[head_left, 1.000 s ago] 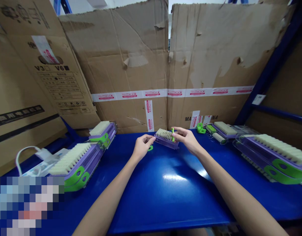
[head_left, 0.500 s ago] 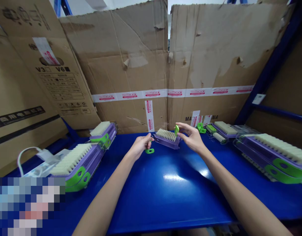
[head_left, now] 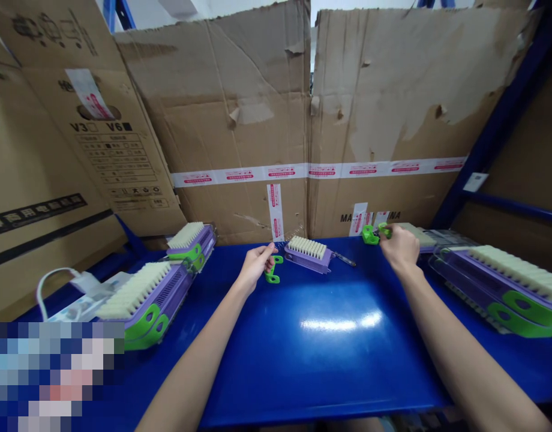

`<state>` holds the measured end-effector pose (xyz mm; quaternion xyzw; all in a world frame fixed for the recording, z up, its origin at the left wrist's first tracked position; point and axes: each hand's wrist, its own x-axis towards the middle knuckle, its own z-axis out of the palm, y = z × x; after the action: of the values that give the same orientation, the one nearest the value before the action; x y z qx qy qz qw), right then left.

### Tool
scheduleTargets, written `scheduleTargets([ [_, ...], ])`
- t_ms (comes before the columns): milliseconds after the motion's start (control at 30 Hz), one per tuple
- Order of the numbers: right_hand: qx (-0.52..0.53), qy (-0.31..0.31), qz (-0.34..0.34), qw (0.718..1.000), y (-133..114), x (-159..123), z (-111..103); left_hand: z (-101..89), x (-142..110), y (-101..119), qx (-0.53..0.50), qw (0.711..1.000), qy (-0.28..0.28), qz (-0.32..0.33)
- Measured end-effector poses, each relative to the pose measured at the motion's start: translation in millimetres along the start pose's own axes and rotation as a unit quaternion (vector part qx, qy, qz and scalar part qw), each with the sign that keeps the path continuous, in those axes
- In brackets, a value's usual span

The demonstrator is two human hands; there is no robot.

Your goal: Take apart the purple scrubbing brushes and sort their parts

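My left hand [head_left: 257, 268] is closed left of a small purple brush [head_left: 306, 257] with cream bristles facing up. A green plastic bracket [head_left: 274, 278] with holed ends sticks out from its curled fingers. A thin, clear, coil-like thing [head_left: 294, 233] rises by the thumb; whether the hand holds it, I cannot tell. My right hand [head_left: 402, 245] is farther right, its fingertips pinching another green piece [head_left: 384, 229]. Beside that piece, a green bracket [head_left: 370, 235] lies on the blue table. From the brush's right end extends a thin metallic rod [head_left: 343, 258].
Purple-and-green brushes lie in pairs at left [head_left: 141, 306] and right [head_left: 512, 291], with more behind them [head_left: 190, 246]. A white power strip [head_left: 73, 309] with a cable sits at far left. Tall cardboard sheets [head_left: 240, 120] wall off the back of the blue table [head_left: 276, 360].
My right hand has moved right, away from the brush, to the green pieces at the back right. My left hand stays nearly in place, with more of its green bracket showing.
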<state>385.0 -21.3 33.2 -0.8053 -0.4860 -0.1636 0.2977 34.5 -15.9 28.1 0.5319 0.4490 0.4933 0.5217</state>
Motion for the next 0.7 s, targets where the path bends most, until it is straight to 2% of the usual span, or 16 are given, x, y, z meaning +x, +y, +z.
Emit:
scheduleTargets([
  [167, -0.095, -0.052, -0.012, 0.994, 29, 9, 4, -0.5, 1, 0, -0.003, 1.0, 0.001, -0.001],
  [333, -0.107, -0.102, -0.004, 0.989, 47, 12, 9, -0.3, 1, -1, -0.001, 1.0, 0.003, 0.004],
  [700, -0.108, -0.133, 0.006, 0.985, 44, 9, 8, 1.1, -1, 2, 0.005, 1.0, 0.01, -0.002],
])
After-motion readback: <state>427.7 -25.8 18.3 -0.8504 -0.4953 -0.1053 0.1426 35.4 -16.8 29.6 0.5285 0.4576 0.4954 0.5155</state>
